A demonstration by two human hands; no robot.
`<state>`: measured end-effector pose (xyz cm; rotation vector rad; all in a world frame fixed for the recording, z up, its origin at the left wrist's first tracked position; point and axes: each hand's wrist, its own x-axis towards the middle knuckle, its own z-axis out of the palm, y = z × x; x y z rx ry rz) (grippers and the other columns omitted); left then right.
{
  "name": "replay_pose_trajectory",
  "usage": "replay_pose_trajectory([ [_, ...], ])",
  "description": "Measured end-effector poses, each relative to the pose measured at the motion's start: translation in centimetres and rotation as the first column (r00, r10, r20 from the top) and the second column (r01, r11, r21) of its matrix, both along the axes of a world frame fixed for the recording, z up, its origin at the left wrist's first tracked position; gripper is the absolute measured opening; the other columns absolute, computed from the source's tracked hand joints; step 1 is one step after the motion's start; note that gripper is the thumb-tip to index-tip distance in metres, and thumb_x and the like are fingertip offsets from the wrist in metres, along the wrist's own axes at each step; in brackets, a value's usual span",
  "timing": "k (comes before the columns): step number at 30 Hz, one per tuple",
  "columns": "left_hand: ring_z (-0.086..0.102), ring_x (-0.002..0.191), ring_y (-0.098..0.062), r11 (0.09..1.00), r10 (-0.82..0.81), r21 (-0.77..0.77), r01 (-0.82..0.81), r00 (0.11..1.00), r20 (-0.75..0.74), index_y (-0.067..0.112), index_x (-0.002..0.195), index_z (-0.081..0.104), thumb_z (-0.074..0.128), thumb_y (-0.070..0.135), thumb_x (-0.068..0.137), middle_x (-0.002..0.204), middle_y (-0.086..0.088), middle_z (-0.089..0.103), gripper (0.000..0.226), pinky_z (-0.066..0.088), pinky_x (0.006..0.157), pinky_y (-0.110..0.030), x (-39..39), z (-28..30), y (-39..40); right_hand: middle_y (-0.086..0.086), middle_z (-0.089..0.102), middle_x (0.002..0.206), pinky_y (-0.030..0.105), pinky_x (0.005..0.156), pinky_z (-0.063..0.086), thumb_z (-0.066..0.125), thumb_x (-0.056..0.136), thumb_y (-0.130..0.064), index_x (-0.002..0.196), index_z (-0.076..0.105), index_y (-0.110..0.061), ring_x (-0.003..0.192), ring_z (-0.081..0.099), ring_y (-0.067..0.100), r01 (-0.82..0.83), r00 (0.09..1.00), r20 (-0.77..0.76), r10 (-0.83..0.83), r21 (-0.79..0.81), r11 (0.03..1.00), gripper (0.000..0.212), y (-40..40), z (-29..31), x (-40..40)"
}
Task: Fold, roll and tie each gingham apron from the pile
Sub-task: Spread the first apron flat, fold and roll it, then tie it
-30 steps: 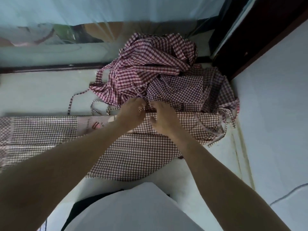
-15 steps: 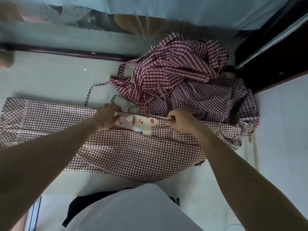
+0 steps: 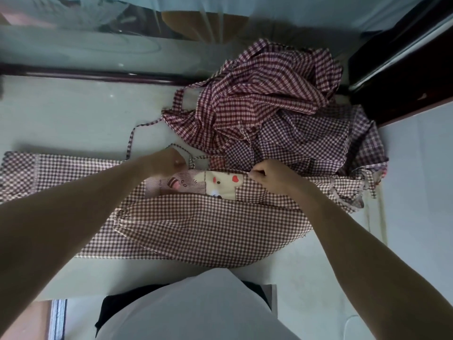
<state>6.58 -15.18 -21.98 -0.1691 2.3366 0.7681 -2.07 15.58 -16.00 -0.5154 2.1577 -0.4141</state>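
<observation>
Whereas the hands had met at the middle of the apron's far edge a second earlier, they were now drawn apart along it. The left hand (image 3: 169, 161) and right hand (image 3: 266, 174) each pinched that edge, exposing the cartoon patch (image 3: 220, 184). The gingham apron (image 3: 208, 229) lay across the table (image 3: 73, 123), touching the pile (image 3: 274, 104) at the far right corner. Folding was judged just begun. No containers were visible.
</observation>
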Motion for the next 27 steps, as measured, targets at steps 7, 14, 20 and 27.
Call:
replay_pose_trajectory([
  [7,0.062,0.066,0.001,0.982,0.119,0.145,-0.117,0.993,-0.008,0.027,0.069,0.074,0.086,0.021,0.073,0.068,0.014,0.068,0.014,0.042,0.065,-0.015,-0.4,1.0,-0.2,-0.002,0.076,0.098,0.010,0.076,0.049,0.074,0.089,-0.025,0.102,0.078,-0.014,0.078,0.065,0.002,0.021,0.996,-0.083,-0.022,-0.008,1.000,0.018,-0.1,0.5,-1.0],
  [14,0.063,0.067,-0.003,0.970,0.157,0.176,-0.166,0.986,0.061,0.023,0.063,0.071,0.093,0.019,0.061,0.066,0.009,0.069,0.022,0.042,0.064,-0.016,-0.3,1.0,-0.4,-0.003,0.074,0.098,0.010,0.072,0.046,0.081,0.082,-0.024,0.103,0.077,-0.015,0.082,0.064,0.001,0.071,0.992,-0.108,-0.066,0.042,0.997,0.022,-1.4,0.5,-1.0],
  [20,0.051,0.058,-0.002,0.991,0.082,0.118,-0.068,0.990,-0.118,0.017,0.061,0.055,0.088,0.009,0.065,0.062,0.009,0.058,0.034,0.035,0.054,-0.011,0.7,0.9,0.9,-0.001,0.065,0.125,0.035,0.096,0.052,0.074,0.085,-0.026,0.127,0.063,-0.016,0.110,0.062,0.016,-0.104,0.986,-0.122,0.113,0.072,0.992,0.045,-5.7,-1.0,1.5],
  [27,0.059,0.078,-0.009,0.988,-0.016,0.143,0.054,0.967,-0.255,0.014,0.092,0.076,0.083,0.018,0.076,0.088,0.008,0.064,0.018,0.052,0.078,-0.028,1.9,0.7,-0.5,0.000,0.067,0.084,0.038,0.072,0.051,0.066,0.082,-0.003,0.080,0.070,-0.012,0.080,0.062,0.021,-0.206,0.926,-0.327,0.187,-0.022,0.978,0.010,-7.0,-3.0,4.0],
])
